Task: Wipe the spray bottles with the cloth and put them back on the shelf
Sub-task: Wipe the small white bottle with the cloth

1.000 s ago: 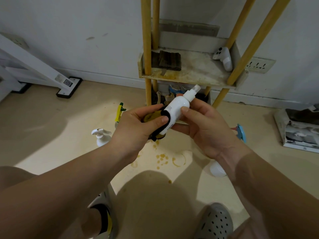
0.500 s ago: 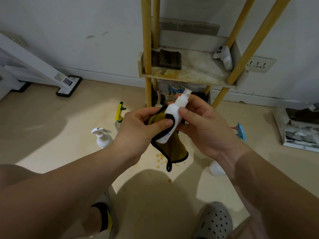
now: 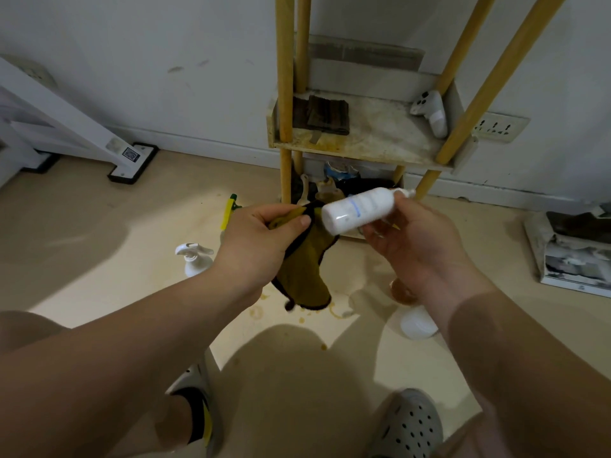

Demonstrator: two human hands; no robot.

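The right hand (image 3: pixel 420 246) holds a white spray bottle (image 3: pixel 360 211) in the air in front of the shelf (image 3: pixel 363 145), below its stained board. The bottle lies nearly on its side. Its long axis runs from lower left to upper right, with the flat base toward the left hand (image 3: pixel 261 246) and the capped nozzle end pointing right and slightly up, toward the wall. The right fingers (image 3: pixel 373 231) curl under the body and the thumb presses on top near the neck. The left hand pinches the top of a mustard-yellow cloth (image 3: pixel 304 272) between thumb and forefinger, and the rest of the cloth hangs loose below with its dark edging showing. The base of the bottle is just beside the pinched fold (whether the two touch cannot be told). On the floor (image 3: pixel 99 246) to the left stand a white pump bottle (image 3: pixel 193 259) and a yellow-green sprayer (image 3: pixel 228 213), and brown rings stain the floor under the cloth. A folded dark rag (image 3: pixel 325 115) and a white controller (image 3: pixel 429 110) lie on the shelf board.
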